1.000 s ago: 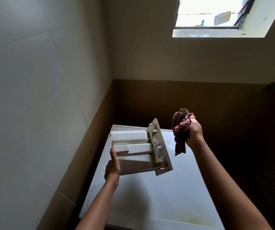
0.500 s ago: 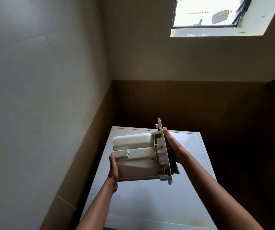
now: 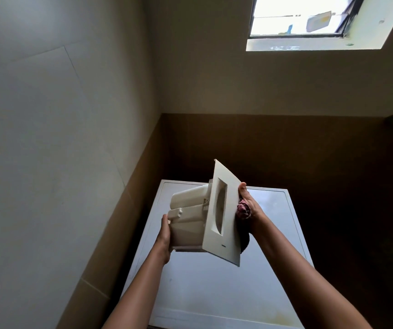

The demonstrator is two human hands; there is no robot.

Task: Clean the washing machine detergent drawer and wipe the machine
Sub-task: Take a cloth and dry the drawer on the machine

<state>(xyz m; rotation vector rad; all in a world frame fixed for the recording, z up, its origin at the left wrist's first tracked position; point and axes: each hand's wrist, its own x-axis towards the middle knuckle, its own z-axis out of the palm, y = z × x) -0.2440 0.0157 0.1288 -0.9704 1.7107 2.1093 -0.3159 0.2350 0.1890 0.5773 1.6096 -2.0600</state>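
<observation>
One drawer point(image 3: 190, 224) between left hand point(image 3: 164, 236) and right hand point(image 3: 253, 206) with cloth point(image 3: 243, 211).

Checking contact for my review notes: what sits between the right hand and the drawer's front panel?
A bunched maroon cloth, held in the right hand against the front panel of the detergent drawer; head view.

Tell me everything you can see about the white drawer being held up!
The detergent drawer looks like off-white plastic. Its flat front panel has a sunken, curved handle slot, and behind it sits a body of rounded, moulded chambers. It is out of the machine, held tilted in the air above the top of the washing machine. The left hand grips its rear end; the right hand holds a dark red cloth against the panel's far edge.
</observation>
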